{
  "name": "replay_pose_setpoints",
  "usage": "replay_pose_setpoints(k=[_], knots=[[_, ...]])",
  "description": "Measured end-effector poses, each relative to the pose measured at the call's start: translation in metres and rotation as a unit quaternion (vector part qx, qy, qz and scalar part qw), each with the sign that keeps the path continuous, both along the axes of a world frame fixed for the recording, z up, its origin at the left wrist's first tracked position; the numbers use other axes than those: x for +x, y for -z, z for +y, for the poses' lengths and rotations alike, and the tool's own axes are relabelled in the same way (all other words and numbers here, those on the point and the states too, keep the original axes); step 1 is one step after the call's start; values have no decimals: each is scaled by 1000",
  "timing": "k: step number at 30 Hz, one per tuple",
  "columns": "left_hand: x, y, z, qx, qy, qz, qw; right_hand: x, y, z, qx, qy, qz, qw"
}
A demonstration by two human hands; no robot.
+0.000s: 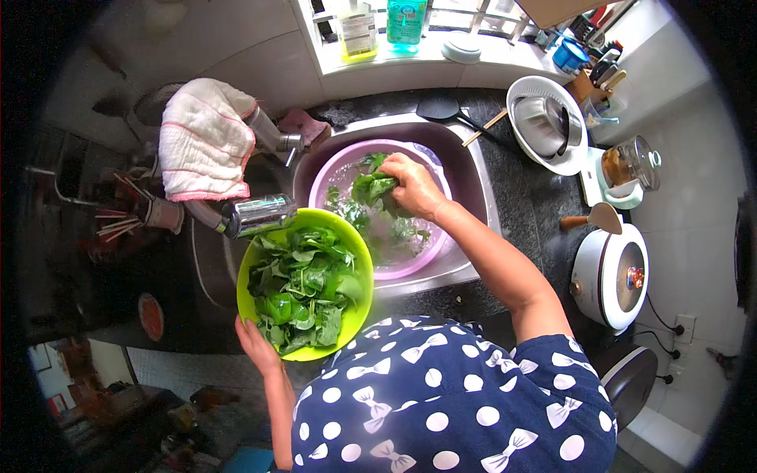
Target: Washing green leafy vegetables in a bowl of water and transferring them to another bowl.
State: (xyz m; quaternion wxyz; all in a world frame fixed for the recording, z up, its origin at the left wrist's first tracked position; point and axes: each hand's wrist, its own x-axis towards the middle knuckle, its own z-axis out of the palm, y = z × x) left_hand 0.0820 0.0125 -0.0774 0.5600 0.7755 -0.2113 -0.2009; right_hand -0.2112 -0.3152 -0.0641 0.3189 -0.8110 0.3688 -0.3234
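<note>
My left hand [260, 349] grips the near left rim of a lime-green bowl [362, 295], its fingers under and against the outside. Wet leafy greens [307, 284] fill much of this bowl, which overlaps the sink's front left edge. Over a pink plastic basin [440, 236] my right hand [414, 186] is closed around a bunch of leaves [375, 188]. Water and more loose leaves [355, 216] lie in the basin, which sits inside the steel sink [467, 171]. My right palm is hidden from above.
A faucet head [260, 216] juts in beside the bowl, with a striped cloth [207, 142] draped behind it. A black spatula [440, 109] and chopsticks [485, 127] lie behind the sink. Rightward stand a white colander [520, 94] with a steel bowl and a white electric pot [597, 284].
</note>
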Motion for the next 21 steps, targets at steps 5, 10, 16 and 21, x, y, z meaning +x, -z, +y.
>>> replay_pose_setpoints(k=[5,10,16,21], knots=[[-4,-6,-3,10,4,-9,1000,-1,-21,3,-7,-1,-21,1000],[-6,-9,-5,9,2,-2,1000,-2,-35,6,-32,2,-17,999],[-4,-8,-5,11,7,-23,1000,1,-48,13,-37,9,-38,999],[-3,-6,-4,-3,11,-34,999,0,-49,15,-41,1,-48,998]])
